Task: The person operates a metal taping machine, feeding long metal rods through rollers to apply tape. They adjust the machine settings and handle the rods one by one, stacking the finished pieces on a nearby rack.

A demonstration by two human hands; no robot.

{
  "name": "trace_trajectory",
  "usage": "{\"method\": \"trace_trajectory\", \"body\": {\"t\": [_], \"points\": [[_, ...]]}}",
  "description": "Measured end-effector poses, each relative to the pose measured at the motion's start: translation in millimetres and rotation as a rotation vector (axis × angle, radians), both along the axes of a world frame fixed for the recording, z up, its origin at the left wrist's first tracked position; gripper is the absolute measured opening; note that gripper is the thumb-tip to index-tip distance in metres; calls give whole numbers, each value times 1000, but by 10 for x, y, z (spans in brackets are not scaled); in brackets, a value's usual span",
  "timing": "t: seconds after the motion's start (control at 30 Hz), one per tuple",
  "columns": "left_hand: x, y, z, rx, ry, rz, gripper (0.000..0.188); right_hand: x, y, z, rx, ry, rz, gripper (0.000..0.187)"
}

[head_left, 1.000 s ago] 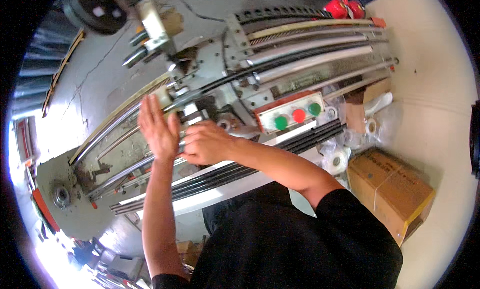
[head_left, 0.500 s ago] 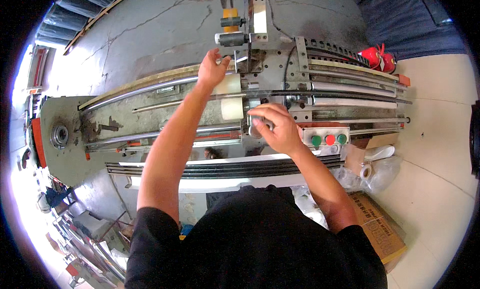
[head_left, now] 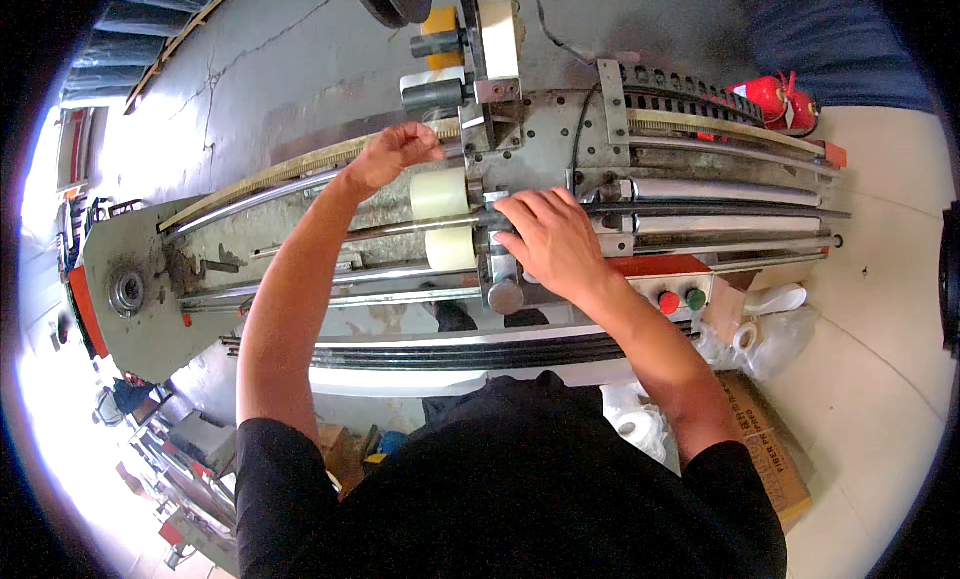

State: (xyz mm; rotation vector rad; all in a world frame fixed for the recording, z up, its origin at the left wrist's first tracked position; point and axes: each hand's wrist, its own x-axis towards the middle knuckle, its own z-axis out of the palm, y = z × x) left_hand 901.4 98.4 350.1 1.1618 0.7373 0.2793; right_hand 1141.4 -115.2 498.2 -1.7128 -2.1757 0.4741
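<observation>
Black rods (head_left: 450, 355) lie bundled closest to a person working at a long machine (head_left: 150, 324). Past them, the right hand (head_left: 555, 234) curves over a long dark rod (head_left: 720, 212), above a round grey knob (head_left: 505, 297); whether it grips cannot be told. In line, a thinner metal rod (head_left: 370, 235) crosses between two cream rollers (head_left: 438, 195). Farther out, the left hand (head_left: 395, 159) is narrowed, contents unclear. Turning rollers could pinch fingers this near.
</observation>
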Motion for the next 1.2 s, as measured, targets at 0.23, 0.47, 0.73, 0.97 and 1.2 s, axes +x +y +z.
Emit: {"method": "trace_trajectory", "body": {"t": [0.23, 0.47, 0.73, 0.97, 1.2], "points": [[-557, -107, 146, -151, 140, -120, 23, 21, 102, -112, 7, 73, 30, 27], [-749, -417, 308, -278, 428, -368, 27, 20, -158, 138, -50, 98, 109, 28], [-385, -896, 489, -438, 366, -270, 45, 25, -267, 203, 9, 102, 108, 35], [-427, -929, 1090, -178, 438, -58, 31, 34, -299, 166, -22, 134, 111, 34], [-270, -1006, 1323, -159, 427, 146, 36, 19, -217, 129, -34, 163, 76, 30]]}}
